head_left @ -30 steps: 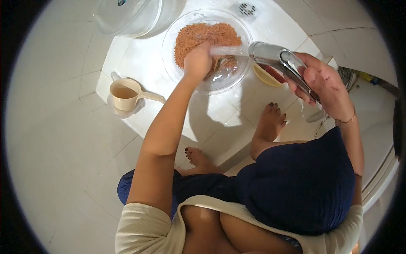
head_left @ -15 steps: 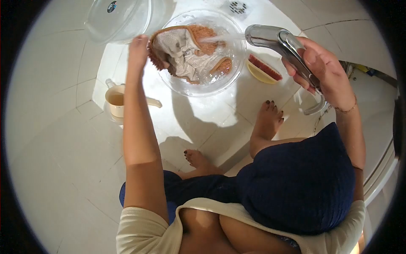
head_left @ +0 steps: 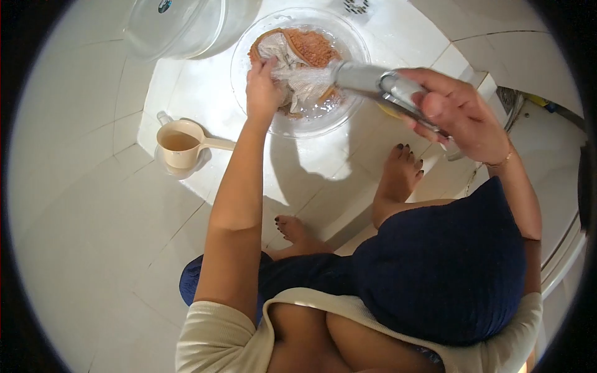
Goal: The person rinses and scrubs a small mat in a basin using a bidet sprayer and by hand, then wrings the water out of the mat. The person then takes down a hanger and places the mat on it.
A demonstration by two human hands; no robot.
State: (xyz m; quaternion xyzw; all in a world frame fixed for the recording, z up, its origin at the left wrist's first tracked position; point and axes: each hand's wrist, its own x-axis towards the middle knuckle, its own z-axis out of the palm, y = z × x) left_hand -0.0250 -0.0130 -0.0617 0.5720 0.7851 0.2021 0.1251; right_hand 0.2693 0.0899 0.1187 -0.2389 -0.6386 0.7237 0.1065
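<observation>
Wrapped round a silver spray head (head_left: 373,82), my right hand (head_left: 460,112) holds it beside the clear basin (head_left: 303,132). Water sprays leftward from its nozzle onto a brown shaggy cloth (head_left: 314,48) in the basin. Part of the cloth's pale underside is turned up. My left hand (head_left: 263,90) is at the basin's left side, its fingers closed on the cloth's pale part near the stream. Water and bubbles lie around the cloth.
A beige dipper (head_left: 180,142) with brownish liquid stands at the left on a clear dish. A clear lidded container (head_left: 177,31) is at the upper left, a floor drain (head_left: 356,6) at the top. Behind the spray head, a yellow-edged brush (head_left: 390,112) is mostly hidden. My feet are below the basin.
My left hand first lifted the cloth's edge leftward, turning its underside up, then moved back right over the basin. The spray head has moved left and slightly down since half a second ago.
</observation>
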